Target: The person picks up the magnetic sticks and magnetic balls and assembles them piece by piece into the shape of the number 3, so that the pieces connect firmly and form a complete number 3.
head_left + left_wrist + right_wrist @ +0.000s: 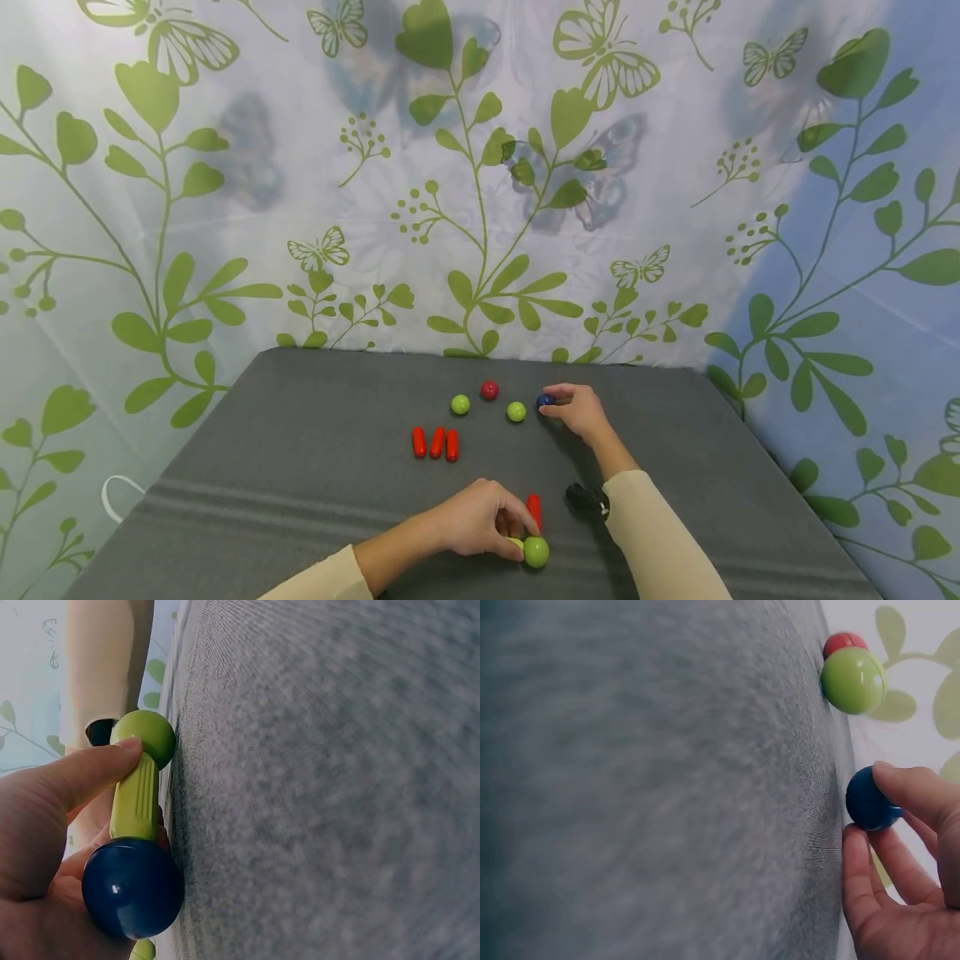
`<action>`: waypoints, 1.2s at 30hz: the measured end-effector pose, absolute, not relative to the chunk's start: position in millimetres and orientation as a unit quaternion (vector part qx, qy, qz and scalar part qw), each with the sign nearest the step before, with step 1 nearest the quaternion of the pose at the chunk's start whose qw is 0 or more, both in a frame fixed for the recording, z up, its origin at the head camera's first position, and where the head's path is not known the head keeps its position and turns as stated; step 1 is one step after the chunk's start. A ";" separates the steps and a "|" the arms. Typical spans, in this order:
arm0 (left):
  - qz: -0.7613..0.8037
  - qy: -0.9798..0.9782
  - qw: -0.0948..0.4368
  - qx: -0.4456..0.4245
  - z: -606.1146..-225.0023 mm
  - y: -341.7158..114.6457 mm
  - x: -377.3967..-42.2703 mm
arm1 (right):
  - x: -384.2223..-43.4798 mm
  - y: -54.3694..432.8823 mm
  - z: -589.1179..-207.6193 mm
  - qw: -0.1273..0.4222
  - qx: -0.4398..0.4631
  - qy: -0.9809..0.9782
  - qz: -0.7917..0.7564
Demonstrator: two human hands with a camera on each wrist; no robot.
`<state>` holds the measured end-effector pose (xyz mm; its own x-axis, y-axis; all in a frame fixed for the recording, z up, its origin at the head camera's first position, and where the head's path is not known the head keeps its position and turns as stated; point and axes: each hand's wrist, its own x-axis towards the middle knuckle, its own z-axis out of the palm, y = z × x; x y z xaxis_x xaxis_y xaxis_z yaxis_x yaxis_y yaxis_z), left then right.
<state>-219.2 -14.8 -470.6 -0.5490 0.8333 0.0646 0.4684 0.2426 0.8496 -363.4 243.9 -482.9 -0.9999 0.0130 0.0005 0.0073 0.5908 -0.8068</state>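
Note:
Near the front of the table, my left hand (483, 518) pinches a yellow-green rod (136, 799). A green ball (156, 736) sits on one end of that rod and a blue ball (133, 889) on the other. A red rod (534, 512) points away from the green ball in the head view; whether it is fixed to it I cannot tell. Farther back, the thumb and fingers of my right hand (577, 415) hold another blue ball (870, 799) low at the tabletop. The head view shows this ball partly covered by fingers.
To the left of my right hand lie a green ball (516, 412), a red ball (489, 390) and a second green ball (461, 405). Three red rods (437, 443) lie side by side nearer me. A patterned curtain (480, 208) hangs behind the grey table (315, 467).

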 end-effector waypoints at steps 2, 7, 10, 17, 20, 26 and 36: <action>0.438 0.763 0.202 0.430 -470.8 -14.6 -219.4 | -358.6 243.5 -482.9 0.004 -0.007 -0.890 0.455; 0.427 0.771 0.194 0.431 -471.8 -13.2 -220.5 | -343.9 245.6 -482.7 0.006 -0.017 -0.887 0.461; 0.427 0.772 0.197 0.427 -471.1 -12.1 -221.1 | -335.1 247.7 -481.7 -0.004 -0.020 -0.884 0.468; 0.427 0.776 0.201 0.418 -469.3 -9.2 -222.8 | -310.0 248.4 -477.9 -0.052 0.001 -0.871 0.489; 0.428 0.776 0.202 0.416 -468.9 -7.8 -224.1 | -299.0 247.1 -476.9 -0.076 0.001 -0.867 0.492; 0.426 0.778 0.202 0.415 -468.7 -5.6 -226.5 | -280.2 241.5 -472.6 -0.097 0.027 -0.869 0.485; 0.415 0.786 0.195 0.415 -468.6 -5.1 -227.7 | -261.0 235.1 -468.9 -0.120 0.048 -0.876 0.465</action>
<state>-227.7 -5.1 -468.6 -0.5790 0.8145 0.0376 0.4902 0.3109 0.8142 -261.0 235.1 -468.9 -0.9668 -0.1948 -0.1652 0.0279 0.5621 -0.8266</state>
